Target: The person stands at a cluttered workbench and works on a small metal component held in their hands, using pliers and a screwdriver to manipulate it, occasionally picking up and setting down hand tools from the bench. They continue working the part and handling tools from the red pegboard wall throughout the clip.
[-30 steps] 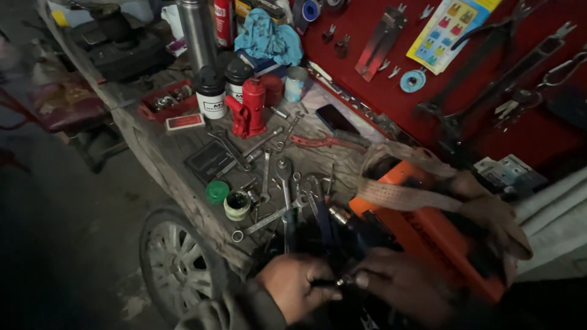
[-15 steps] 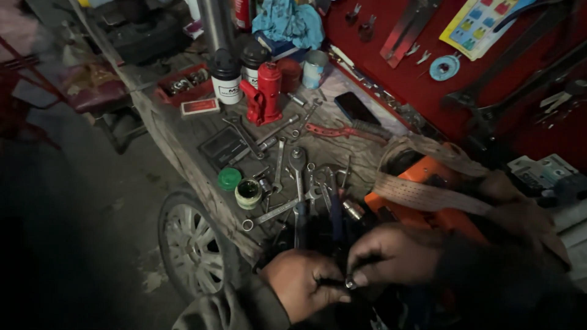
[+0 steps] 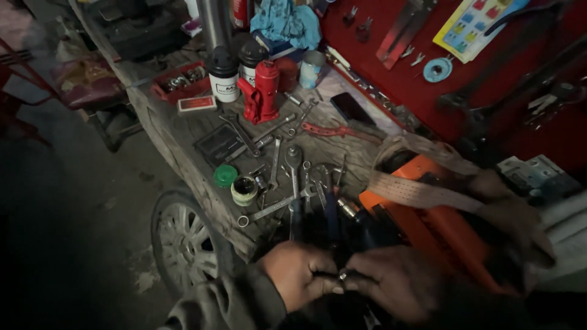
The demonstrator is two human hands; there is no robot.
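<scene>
Head view looks down on a cluttered wooden workbench (image 3: 177, 131) in dim light, with both hands meeting at the bottom edge of the frame. Left hand (image 3: 298, 273) is curled closed, fingers pressed around a small dark part (image 3: 338, 276) with a shiny metal end, and right hand (image 3: 391, 282) comes in from the other side, thumb and fingertips pinching the same piece, so the two hands touch across it; what exactly the piece is cannot be told, it is too small and dark. It sits between the hands, just in front of the bench's near edge and beside an orange tool case (image 3: 440, 223) draped with a pale woven strap (image 3: 416, 192). On the bench above the hands lies a scatter of spanners (image 3: 293, 168) and sockets, with a green round cap (image 3: 225, 176) and a small open tin (image 3: 244, 190) next to each other near the edge. Further back stand a red bottle jack (image 3: 264, 91), two dark-lidded jars (image 3: 224, 74), a red tray of small parts (image 3: 180, 82) and a blue cloth (image 3: 287, 21). A red wall board (image 3: 428, 91) hung with tools runs along the right. Below the bench edge, a car wheel with an alloy rim (image 3: 186, 241) leans near the floor
</scene>
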